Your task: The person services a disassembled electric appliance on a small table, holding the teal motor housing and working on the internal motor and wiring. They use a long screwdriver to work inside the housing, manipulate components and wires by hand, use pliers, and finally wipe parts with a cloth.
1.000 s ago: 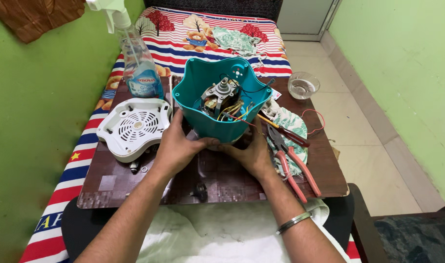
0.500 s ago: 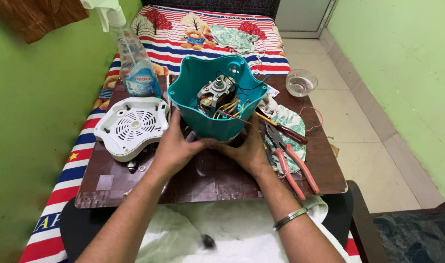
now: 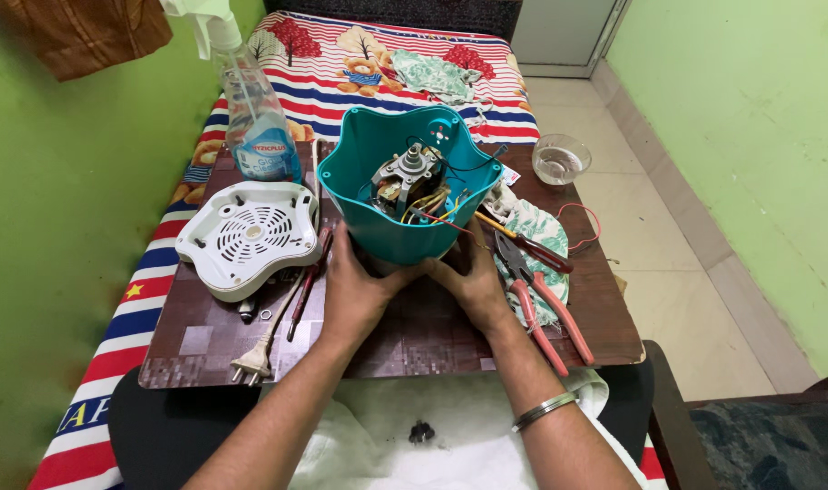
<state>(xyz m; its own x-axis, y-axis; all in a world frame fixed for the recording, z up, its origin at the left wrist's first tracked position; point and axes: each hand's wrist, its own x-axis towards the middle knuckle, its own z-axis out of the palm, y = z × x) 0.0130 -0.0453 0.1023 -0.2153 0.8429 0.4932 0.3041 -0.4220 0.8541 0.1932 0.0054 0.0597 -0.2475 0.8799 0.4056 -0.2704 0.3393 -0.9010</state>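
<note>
Teal plastic appliance housing (image 3: 405, 213), scalloped rim, open side up, motor and coloured wires (image 3: 412, 186) exposed inside; stands on a dark brown tabletop (image 3: 414, 331), gripped at its lower front by both hands: left hand (image 3: 355, 290) wrapped against the left wall, right hand (image 3: 473, 281) against the right wall. To its left: white vented plastic base cover (image 3: 249, 236), clear spray bottle of blue liquid (image 3: 255, 127), white power plug (image 3: 251, 363). To its right: red-handled pliers (image 3: 545, 304) on a patterned cloth (image 3: 536, 236), small glass bowl (image 3: 560, 160) behind.

Bare forearms, silver bangle (image 3: 543, 411) on right wrist
</note>
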